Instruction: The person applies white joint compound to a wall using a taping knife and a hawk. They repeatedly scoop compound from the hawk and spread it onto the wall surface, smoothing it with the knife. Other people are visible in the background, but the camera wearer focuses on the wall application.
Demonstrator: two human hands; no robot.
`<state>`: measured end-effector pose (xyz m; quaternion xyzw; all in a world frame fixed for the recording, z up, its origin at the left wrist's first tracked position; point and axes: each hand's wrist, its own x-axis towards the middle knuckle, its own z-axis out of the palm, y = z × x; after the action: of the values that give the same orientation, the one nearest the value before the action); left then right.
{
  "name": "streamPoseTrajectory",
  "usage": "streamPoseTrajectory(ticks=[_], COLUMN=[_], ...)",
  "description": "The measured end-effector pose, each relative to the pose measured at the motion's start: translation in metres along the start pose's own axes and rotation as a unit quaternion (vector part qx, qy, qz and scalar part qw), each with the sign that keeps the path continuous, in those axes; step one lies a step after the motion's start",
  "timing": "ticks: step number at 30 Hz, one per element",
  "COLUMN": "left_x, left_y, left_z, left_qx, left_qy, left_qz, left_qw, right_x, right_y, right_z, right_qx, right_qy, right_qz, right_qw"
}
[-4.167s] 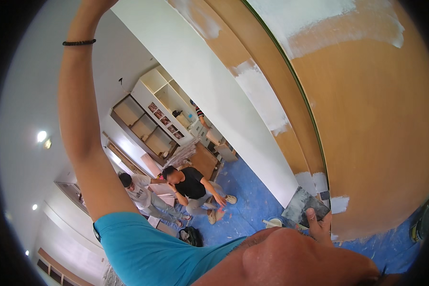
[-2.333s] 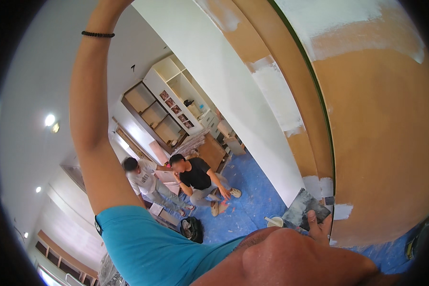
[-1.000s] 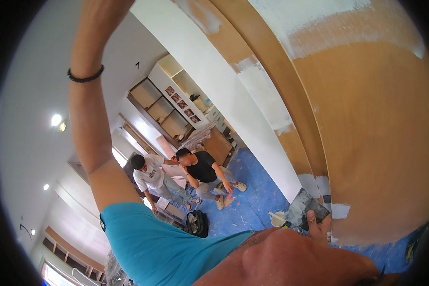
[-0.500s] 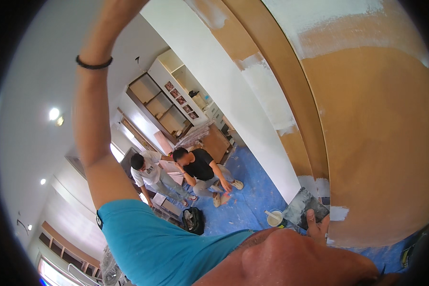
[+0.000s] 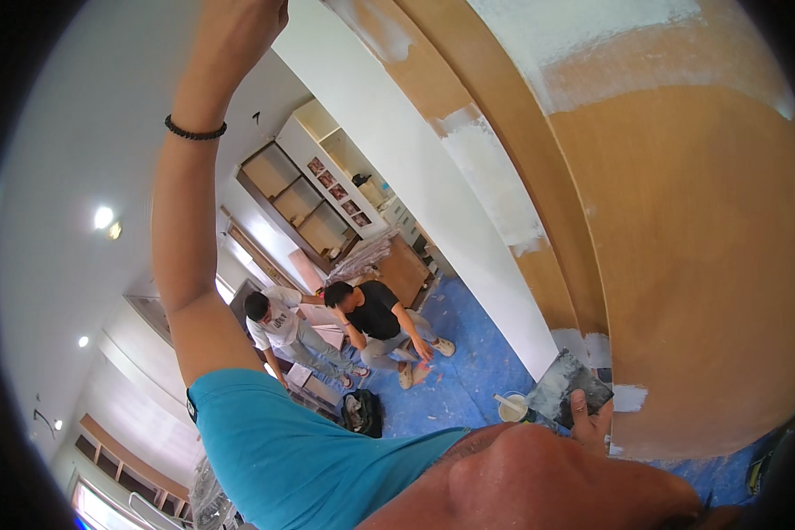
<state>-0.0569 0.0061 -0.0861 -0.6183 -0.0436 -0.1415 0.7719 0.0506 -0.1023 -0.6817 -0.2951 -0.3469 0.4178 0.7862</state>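
Observation:
My left arm, with a teal sleeve and a dark beaded bracelet, is raised up the left side of the view. My left hand (image 5: 243, 31) is cut off by the top edge beside the white panel (image 5: 433, 168); its fingers look curled, but what they hold is out of sight. Low on the right, my right hand (image 5: 590, 419) grips a flat, grey, putty-smeared plate (image 5: 558, 387), its thumb on the upper face. That plate is close to the bottom of a brown board (image 5: 698, 247) with white filler patches (image 5: 495, 172) on the strips beside it.
An open tub (image 5: 512, 408) with a stick in it stands on blue floor sheeting (image 5: 450, 380). Farther off, one person (image 5: 380, 318) crouches and another (image 5: 283, 327) bends beside a dark bag (image 5: 360, 411). Shelving (image 5: 296, 199) lies behind them.
My left hand and forearm have shifted to the right and slightly down in the picture, bringing more of the hand into view. My right hand still holds the plate in nearly the same place.

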Motion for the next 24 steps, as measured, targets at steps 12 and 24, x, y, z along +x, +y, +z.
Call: streamPoseTrajectory(ticks=[12,24], left_x=[0.033,0.063], left_y=[0.003,0.003], left_z=[-0.049,-0.041], left_qx=[0.018,0.024], left_qy=[-0.134,-0.125], left_qz=[-0.012,0.024], left_qw=[0.991,0.992], right_x=[-0.003,-0.003], right_y=[-0.004,-0.008], right_z=[0.004,0.004], right_qx=[0.023,-0.017], right_qy=[0.015,0.005], right_qz=[-0.022,-0.015], right_qw=[0.999,1.0])
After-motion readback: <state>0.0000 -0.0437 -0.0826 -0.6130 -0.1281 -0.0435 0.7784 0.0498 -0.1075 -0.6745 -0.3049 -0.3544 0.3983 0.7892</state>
